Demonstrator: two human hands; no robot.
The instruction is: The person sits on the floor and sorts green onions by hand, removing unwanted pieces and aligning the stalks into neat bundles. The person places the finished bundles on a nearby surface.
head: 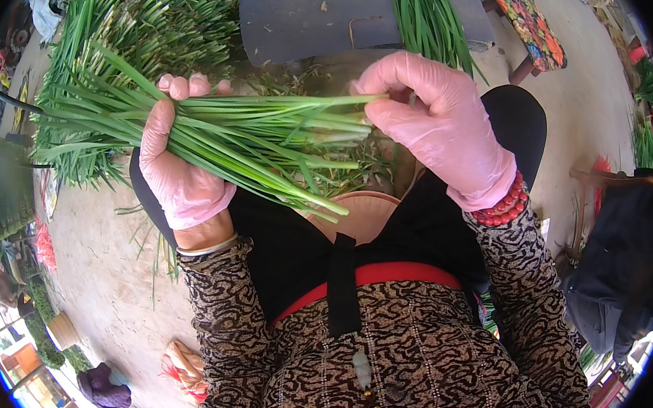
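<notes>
My left hand [184, 171], in a thin pink glove, is wrapped around a loose bunch of what look like garlic chives [257, 134]. The leaves fan out to the left, and the pale stem ends point right at uneven lengths. At the top of the bunch, my gloved right hand [435, 123] pinches the end of one stalk between thumb and fingers. The bunch hangs over my lap and a pale round basin [355, 206], partly hidden between my legs. More green stalks [429, 23] lie on a dark grey board [308, 16] beyond my right hand.
A large heap of chives [156, 20] rises at the upper left. Leaf scraps [370, 167] lie in front of me. A low stool with a floral top [528, 29] stands upper right. A person in dark clothing [614, 246] is at the right, and orange-red bundled material [187, 366] lies lower left.
</notes>
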